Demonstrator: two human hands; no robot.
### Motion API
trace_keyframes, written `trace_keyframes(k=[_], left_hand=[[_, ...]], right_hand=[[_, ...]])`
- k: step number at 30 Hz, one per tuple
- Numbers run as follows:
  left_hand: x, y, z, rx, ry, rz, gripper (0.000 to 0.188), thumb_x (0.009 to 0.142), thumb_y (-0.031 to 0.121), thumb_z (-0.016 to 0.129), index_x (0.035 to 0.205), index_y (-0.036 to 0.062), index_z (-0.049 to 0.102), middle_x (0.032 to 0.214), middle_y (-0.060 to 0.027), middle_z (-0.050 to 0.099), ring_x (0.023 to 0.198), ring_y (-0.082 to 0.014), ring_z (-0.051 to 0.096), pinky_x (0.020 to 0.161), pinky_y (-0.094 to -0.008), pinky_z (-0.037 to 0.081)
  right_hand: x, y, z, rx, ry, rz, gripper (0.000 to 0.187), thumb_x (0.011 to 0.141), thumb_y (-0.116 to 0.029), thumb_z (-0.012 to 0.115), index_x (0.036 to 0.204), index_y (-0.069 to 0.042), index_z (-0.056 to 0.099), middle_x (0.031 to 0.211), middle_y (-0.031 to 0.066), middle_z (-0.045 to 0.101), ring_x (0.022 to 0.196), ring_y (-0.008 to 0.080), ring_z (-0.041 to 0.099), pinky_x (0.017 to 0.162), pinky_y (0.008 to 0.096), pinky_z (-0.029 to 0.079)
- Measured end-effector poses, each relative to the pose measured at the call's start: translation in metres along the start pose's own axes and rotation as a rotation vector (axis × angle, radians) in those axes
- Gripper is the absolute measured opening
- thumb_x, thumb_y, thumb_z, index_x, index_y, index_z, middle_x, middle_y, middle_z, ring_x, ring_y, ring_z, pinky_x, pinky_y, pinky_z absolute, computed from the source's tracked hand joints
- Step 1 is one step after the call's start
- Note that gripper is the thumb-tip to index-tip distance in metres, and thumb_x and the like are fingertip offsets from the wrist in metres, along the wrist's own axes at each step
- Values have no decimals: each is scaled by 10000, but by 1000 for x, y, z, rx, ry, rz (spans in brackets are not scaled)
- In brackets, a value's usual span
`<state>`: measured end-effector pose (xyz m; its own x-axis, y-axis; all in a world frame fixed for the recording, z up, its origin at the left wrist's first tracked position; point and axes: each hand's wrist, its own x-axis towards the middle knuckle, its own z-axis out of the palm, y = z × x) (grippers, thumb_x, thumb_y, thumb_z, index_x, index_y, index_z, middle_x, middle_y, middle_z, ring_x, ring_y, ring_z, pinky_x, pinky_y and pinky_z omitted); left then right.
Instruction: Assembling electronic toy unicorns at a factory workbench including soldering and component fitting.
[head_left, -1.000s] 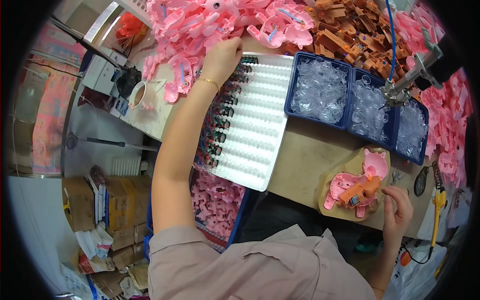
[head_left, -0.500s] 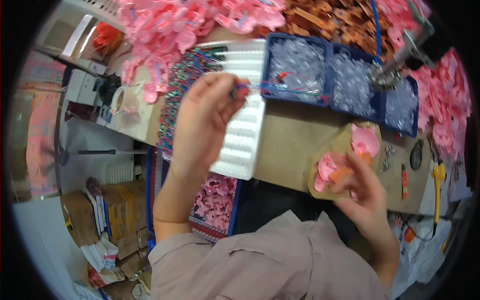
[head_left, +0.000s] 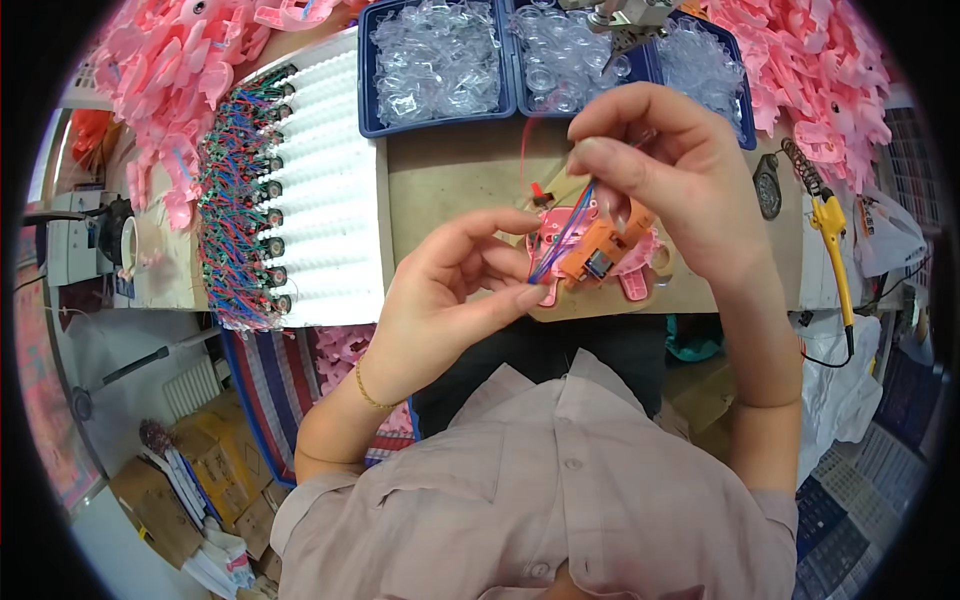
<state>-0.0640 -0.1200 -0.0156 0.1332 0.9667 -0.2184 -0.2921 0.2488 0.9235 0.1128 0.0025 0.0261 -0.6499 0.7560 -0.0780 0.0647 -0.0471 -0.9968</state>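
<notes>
- Wire bundle, with blue, purple and red strands, is stretched between the two hands, just above an orange part.
- Its lower end is pinched by the left hand, with thumb and fingertips drawn close and the index finger held a little apart.
- Its upper end is gripped by the right hand, between thumb and curled fingers.
- Beneath, the orange part is laid over a pink shell, which is seated in a beige mould on the counter.
- To the left, a white ridged tray is lined along one side with tangled wires.
- To the right, a yellow-handled tool is placed.
- Farther off, blue bins are filled with clear plastic pieces.
- At far left, pink pieces are heaped.
</notes>
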Motion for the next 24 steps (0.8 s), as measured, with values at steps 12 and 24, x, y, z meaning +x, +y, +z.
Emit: trace_keyframes(k=[12, 24], left_hand=[[-3, -1, -11, 127, -14, 225, 91, 814, 15, 674, 895, -20, 652, 961, -100, 645, 909, -162, 610, 801, -282, 479], [5, 28, -17, 844, -322, 605, 167, 726, 99, 735, 862, 63, 645, 833, -51, 652, 762, -220, 618, 672, -328, 470]], right_hand=[[-63, 29, 7, -549, 154, -525, 177, 913, -174, 588, 946, -3, 619, 840, 75, 652, 745, 174, 608, 680, 291, 486], [-37, -10, -3, -750, -240, -269, 303, 729, -169, 740, 982, -33, 644, 753, 80, 613, 638, 190, 582, 547, 304, 442]])
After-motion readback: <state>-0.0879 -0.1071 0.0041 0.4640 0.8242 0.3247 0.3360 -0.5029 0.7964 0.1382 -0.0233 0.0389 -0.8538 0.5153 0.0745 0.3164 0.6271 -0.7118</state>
